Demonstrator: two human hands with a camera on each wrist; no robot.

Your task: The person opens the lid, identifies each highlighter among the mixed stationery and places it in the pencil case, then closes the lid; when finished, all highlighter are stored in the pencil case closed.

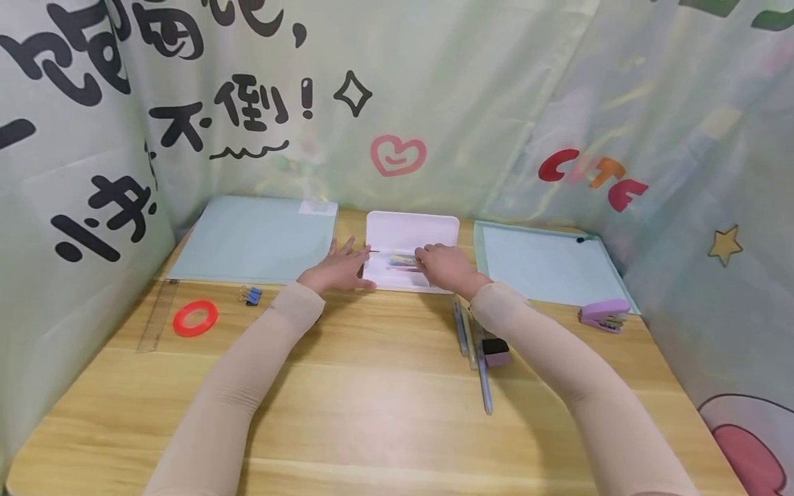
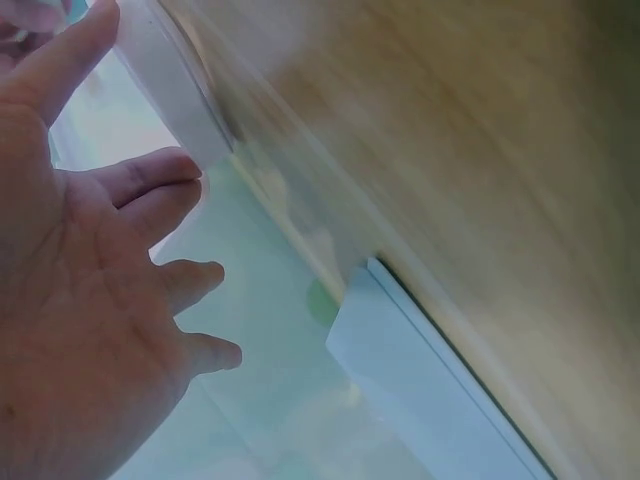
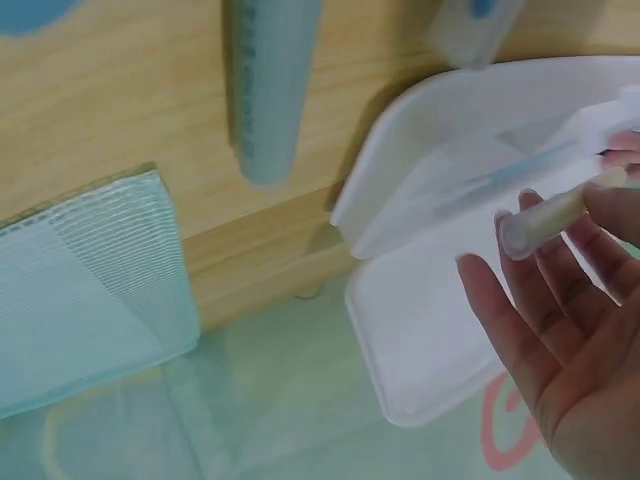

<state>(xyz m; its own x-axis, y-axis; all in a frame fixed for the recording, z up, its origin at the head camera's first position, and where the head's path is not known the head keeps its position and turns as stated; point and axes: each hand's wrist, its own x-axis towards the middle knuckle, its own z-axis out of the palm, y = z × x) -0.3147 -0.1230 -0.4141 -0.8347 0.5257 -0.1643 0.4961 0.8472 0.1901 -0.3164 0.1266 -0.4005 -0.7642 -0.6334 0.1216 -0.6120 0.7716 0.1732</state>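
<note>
A white pencil case lies with its lid up at the table's far middle, a few pens in its tray. My left hand is at the case's left end, fingers spread and straight; in the left wrist view its thumb and fingertips are right at the case's edge. Over the right end of the tray is my right hand. Between thumb and fingers it pinches a pale yellow pen, seen in the right wrist view, close above the tray.
Several pens and a black-and-purple block lie by the right forearm. A blue folder, ruler, red ring and blue binder clip are leftward; a zip pouch and purple stapler rightward.
</note>
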